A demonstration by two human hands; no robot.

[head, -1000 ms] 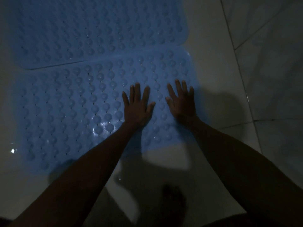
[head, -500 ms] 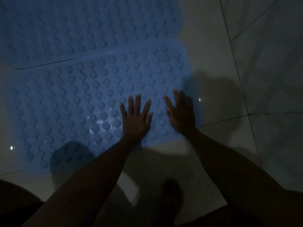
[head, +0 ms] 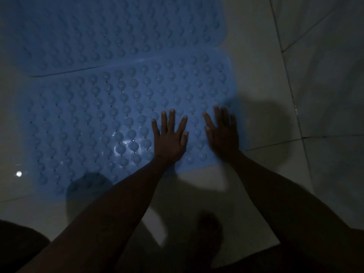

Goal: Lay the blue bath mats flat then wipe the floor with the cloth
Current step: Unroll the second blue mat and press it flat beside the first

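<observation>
The person is pressing the near blue bath mat (head: 122, 119) down onto the tiled floor (head: 262, 79), so the laying-flat step is the one in hand. The left hand (head: 170, 137) is lying palm down on the mat's near right part, fingers straight and fanned apart, gripping nothing. The right hand (head: 222, 133) is lying flat just beside it, closer to the mat's right edge, its fingers straight too and held closer together; it is slightly blurred, so whether it is sliding or resting cannot be told.

A far blue bath mat (head: 118, 30) is lying beyond the near mat, their long edges meeting or slightly overlapping; the dim light is leaving it unclear which.

Both mats appear to be lying flat, so this step is probably nearing its end. The next move likely calls for checking the near mat's left part and corners for lifted spots, then taking up the cloth for wiping.

No cloth is showing anywhere in view. The far mat is being cut off by the top and left edges of the view. A dark shape on the floor nearer the person than the near mat is probably a foot, but it is too dim to be sure.
</observation>
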